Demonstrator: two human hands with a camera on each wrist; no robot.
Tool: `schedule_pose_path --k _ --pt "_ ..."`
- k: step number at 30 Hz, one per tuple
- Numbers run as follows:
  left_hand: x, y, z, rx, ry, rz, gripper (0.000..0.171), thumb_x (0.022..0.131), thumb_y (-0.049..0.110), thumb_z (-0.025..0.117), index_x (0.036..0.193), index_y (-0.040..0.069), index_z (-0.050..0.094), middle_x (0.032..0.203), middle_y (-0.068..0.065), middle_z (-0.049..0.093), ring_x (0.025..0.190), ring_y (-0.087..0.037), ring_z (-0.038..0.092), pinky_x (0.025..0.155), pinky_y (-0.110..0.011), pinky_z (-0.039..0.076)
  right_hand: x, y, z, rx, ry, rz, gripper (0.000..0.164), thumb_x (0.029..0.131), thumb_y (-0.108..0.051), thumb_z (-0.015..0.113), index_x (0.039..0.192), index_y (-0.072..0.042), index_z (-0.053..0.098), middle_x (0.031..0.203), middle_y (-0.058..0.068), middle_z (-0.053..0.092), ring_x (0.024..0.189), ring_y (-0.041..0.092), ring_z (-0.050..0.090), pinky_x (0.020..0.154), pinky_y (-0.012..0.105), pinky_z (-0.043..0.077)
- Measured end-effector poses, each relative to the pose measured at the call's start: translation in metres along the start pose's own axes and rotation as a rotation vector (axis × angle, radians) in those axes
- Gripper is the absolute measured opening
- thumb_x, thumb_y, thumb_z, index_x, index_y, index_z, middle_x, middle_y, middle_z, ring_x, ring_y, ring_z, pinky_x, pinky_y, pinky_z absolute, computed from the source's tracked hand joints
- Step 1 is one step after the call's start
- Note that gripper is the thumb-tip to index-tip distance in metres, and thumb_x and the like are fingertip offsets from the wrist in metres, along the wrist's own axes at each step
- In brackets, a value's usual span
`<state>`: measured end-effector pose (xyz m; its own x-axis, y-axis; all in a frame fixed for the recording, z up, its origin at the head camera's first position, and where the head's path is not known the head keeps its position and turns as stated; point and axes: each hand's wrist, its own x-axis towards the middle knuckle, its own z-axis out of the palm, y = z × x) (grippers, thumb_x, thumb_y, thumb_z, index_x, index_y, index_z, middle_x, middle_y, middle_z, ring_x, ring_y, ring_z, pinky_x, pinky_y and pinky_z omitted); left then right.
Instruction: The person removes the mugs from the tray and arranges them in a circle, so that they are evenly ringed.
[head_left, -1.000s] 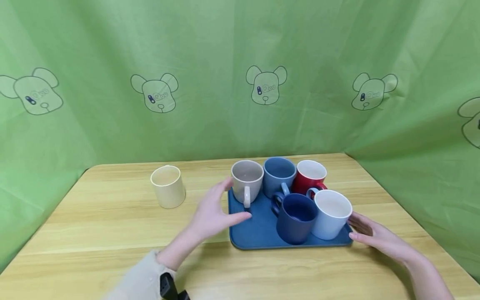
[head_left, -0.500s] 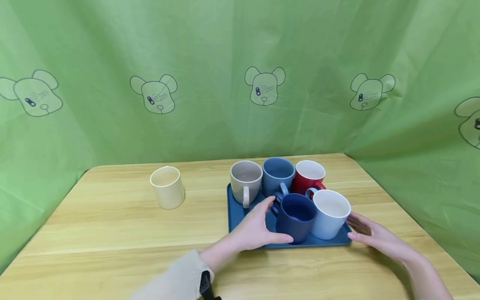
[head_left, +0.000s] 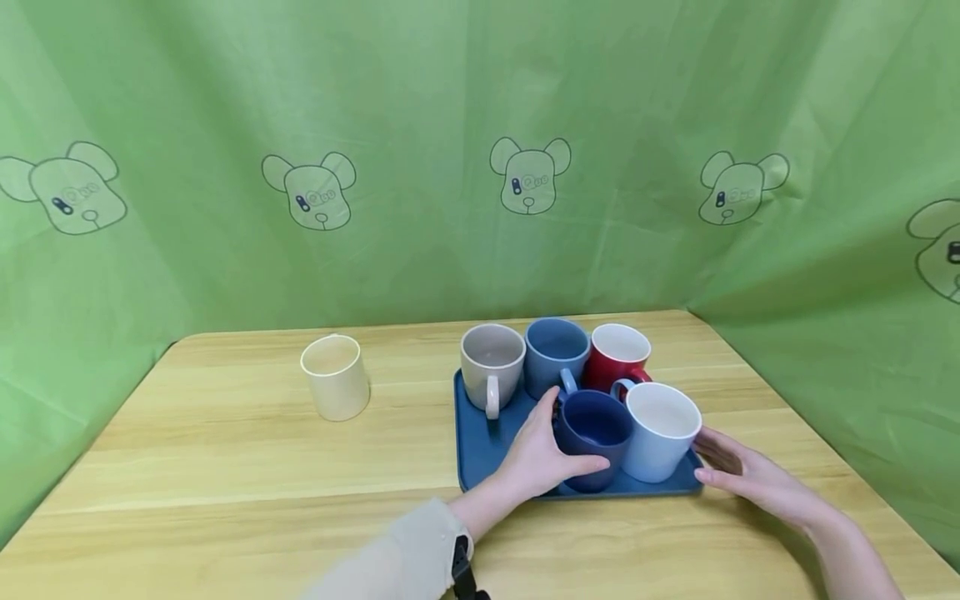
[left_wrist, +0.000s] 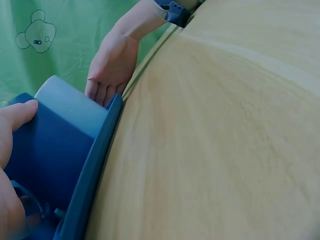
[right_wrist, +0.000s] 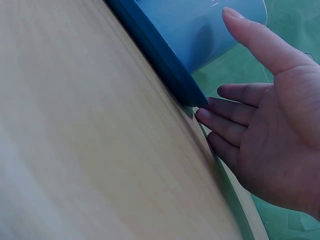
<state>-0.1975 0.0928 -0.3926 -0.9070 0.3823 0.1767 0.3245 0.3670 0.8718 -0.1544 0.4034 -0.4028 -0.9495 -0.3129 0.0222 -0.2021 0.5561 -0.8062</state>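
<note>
My left hand point(head_left: 534, 457) is at the left side of a navy blue mug point(head_left: 598, 454), its thumb across the front and its fingers by the handle at the back. In the left wrist view the thumb lies along the navy wall. That mug stands upright on a blue tray point(head_left: 478, 454), beside a light blue mug point(head_left: 654, 454) with a white inside. At the tray's right end, my right hand point(head_left: 761, 485) has extended fingers and holds nothing. The right wrist view puts its fingertips point(right_wrist: 202, 114) right at the tray's corner, with the thumb raised near the light blue mug.
Along the tray's back stand a grey mug point(head_left: 491, 367), a mid-blue mug point(head_left: 551, 367) and a red mug point(head_left: 606, 371). A cream mug point(head_left: 339, 387) stands apart on the wooden table point(head_left: 225, 467), to the left. Green curtain point(head_left: 420, 208) closes off the back and sides.
My left hand has moved right, from beside the grey mug over the tray's front to the navy mug. My right hand keeps its place by the tray's right end.
</note>
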Motion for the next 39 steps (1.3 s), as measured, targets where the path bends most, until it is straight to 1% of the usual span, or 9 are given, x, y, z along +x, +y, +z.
schedule_pose_path --k 3,7,12,18,26,31,36,37,39 --pt "0.0 0.001 0.005 0.005 0.028 0.03 0.097 0.068 0.041 0.08 0.144 0.013 0.027 0.142 -0.005 0.038 0.124 -0.022 0.041 0.098 -0.042 0.039 0.001 0.0 0.0 -0.011 0.005 0.009 0.064 0.093 -0.009 0.053 0.138 0.017 0.017 0.139 0.038 0.024 0.109 -0.021 0.03 0.088 0.012 0.034" --pt "0.0 0.003 0.013 0.019 0.076 0.054 0.095 0.067 0.041 0.082 0.142 0.013 0.031 0.138 -0.005 0.041 0.12 -0.021 0.043 0.095 -0.039 0.041 0.0 0.0 0.0 -0.013 0.004 -0.016 0.063 0.093 -0.007 0.053 0.137 0.018 0.017 0.137 0.04 0.024 0.109 -0.021 0.03 0.087 0.012 0.035" --pt "0.0 0.007 0.02 0.026 0.148 0.049 0.093 0.063 0.04 0.084 0.137 0.014 0.037 0.13 -0.001 0.042 0.114 -0.018 0.044 0.092 -0.036 0.042 -0.001 0.002 0.001 -0.002 0.007 -0.038 0.061 0.092 -0.004 0.052 0.137 0.018 0.017 0.137 0.041 0.024 0.11 -0.02 0.031 0.087 0.012 0.035" --pt "0.001 0.009 0.023 0.013 0.193 0.045 0.091 0.06 0.042 0.086 0.133 0.015 0.039 0.124 0.0 0.043 0.111 -0.016 0.043 0.09 -0.034 0.042 0.0 0.002 0.001 -0.004 0.009 -0.033 0.061 0.093 -0.005 0.051 0.137 0.018 0.017 0.137 0.04 0.024 0.109 -0.02 0.031 0.087 0.012 0.036" --pt "0.004 0.009 0.024 0.004 0.215 0.058 0.084 0.059 0.039 0.087 0.127 0.015 0.043 0.118 0.001 0.043 0.106 -0.015 0.045 0.086 -0.031 0.043 0.0 0.001 0.001 0.004 0.013 -0.033 0.061 0.093 -0.005 0.052 0.137 0.018 0.017 0.137 0.04 0.024 0.109 -0.019 0.031 0.087 0.012 0.036" --pt "0.005 0.008 0.023 0.011 0.215 0.042 0.083 0.059 0.039 0.087 0.126 0.017 0.044 0.117 0.002 0.045 0.105 -0.014 0.046 0.085 -0.032 0.044 0.001 0.002 0.001 -0.001 0.009 -0.032 0.061 0.093 -0.005 0.052 0.137 0.018 0.017 0.137 0.04 0.024 0.109 -0.019 0.031 0.088 0.012 0.035" --pt "0.003 0.006 0.022 0.001 0.214 0.048 0.082 0.059 0.04 0.086 0.125 0.018 0.045 0.117 0.003 0.045 0.105 -0.012 0.046 0.085 -0.031 0.044 0.0 0.001 0.002 0.013 0.005 -0.049 0.06 0.092 -0.003 0.051 0.137 0.019 0.017 0.137 0.04 0.024 0.11 -0.019 0.032 0.088 0.012 0.035" --pt "0.002 0.007 0.021 -0.001 0.213 0.053 0.082 0.059 0.04 0.086 0.125 0.018 0.045 0.117 0.003 0.045 0.105 -0.012 0.046 0.085 -0.031 0.044 0.0 0.001 0.001 0.023 0.003 -0.054 0.06 0.092 -0.003 0.051 0.137 0.019 0.017 0.139 0.035 0.028 0.111 -0.018 0.032 0.088 0.012 0.035" --pt "0.001 0.008 0.018 -0.003 0.208 0.063 0.082 0.059 0.04 0.086 0.126 0.018 0.044 0.117 0.004 0.045 0.104 -0.011 0.046 0.085 -0.03 0.044 -0.002 0.001 0.001 0.051 -0.001 -0.064 0.06 0.092 -0.001 0.049 0.137 0.019 0.015 0.142 0.013 0.038 0.112 -0.018 0.033 0.088 0.012 0.035"
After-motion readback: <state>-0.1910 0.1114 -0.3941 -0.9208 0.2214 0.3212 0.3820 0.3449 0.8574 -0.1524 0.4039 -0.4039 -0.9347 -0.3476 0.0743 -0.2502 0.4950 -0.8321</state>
